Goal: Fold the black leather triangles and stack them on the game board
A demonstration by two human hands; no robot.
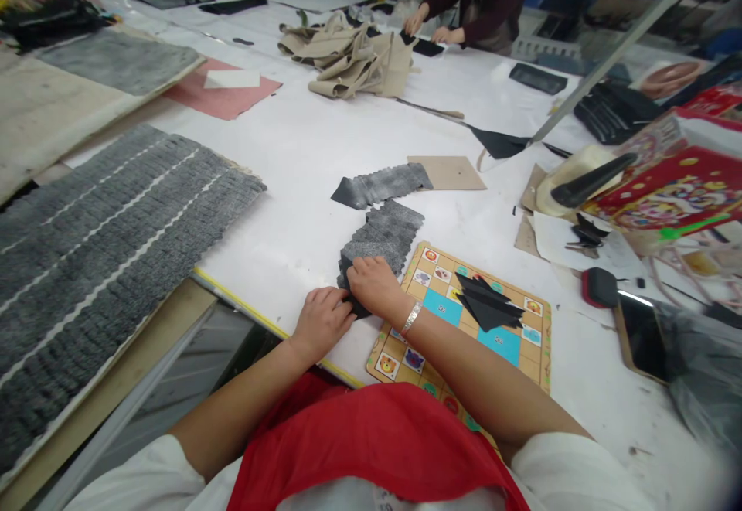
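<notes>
My left hand and my right hand are close together at the near edge of the table. Their curled fingers grip a small black piece of material, partly hidden under them. Just beyond my fingers lies a fanned stack of grey pieces with jagged edges. A second row of overlapping grey pieces sits farther out, partly on a tan card. To the right, several pointed black pieces rest on a colourful game board, which my right forearm crosses.
Grey layered strips cover a board at left. Beige fabric is heaped farther back. At right are a glue bottle, a red box and a phone. A slanted pole rises there. Two co-workers handle black pieces across the table.
</notes>
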